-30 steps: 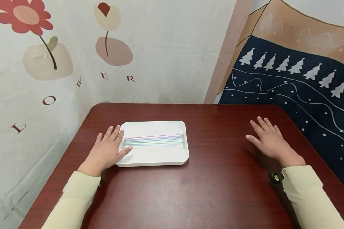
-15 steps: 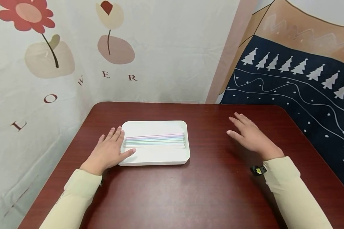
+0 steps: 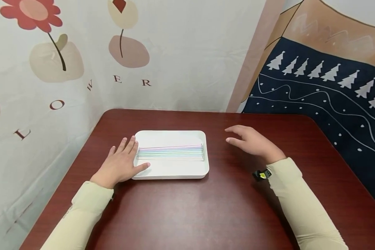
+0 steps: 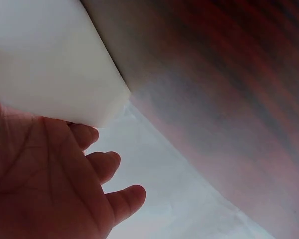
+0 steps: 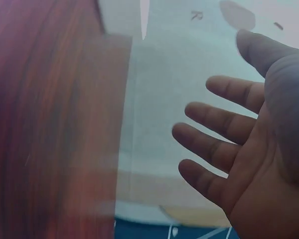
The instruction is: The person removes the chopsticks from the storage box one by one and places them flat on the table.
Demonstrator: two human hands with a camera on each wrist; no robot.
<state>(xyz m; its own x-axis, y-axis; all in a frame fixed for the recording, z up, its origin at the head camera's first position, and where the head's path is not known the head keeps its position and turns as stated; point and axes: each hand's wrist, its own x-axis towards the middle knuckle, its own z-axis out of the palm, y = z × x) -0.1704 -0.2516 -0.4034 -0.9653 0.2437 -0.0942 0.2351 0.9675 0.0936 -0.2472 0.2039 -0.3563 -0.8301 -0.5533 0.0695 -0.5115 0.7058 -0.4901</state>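
A shallow white tray lies on the table, with a row of thin pastel sticks across its middle. They look pink, blue, green and pale; their exact kind is too small to tell. My left hand rests at the tray's left edge, fingers extended and thumb reaching over the rim. In the left wrist view, the palm lies against the white side of the tray. Right of the tray, my right hand hovers above the table, apart from everything. Its fingers are loosely bent and nothing is between them, as the right wrist view confirms.
The dark red wooden table has rounded far corners. Behind it hangs a pale cloth with flowers and letters. A navy cloth with white trees stands at the right. Each sleeve ends near a wrist-worn device.
My right hand has moved left toward the tray, its spread fingers drawing together and bending a little. The left hand stays at the tray's edge. The view has shifted slightly.
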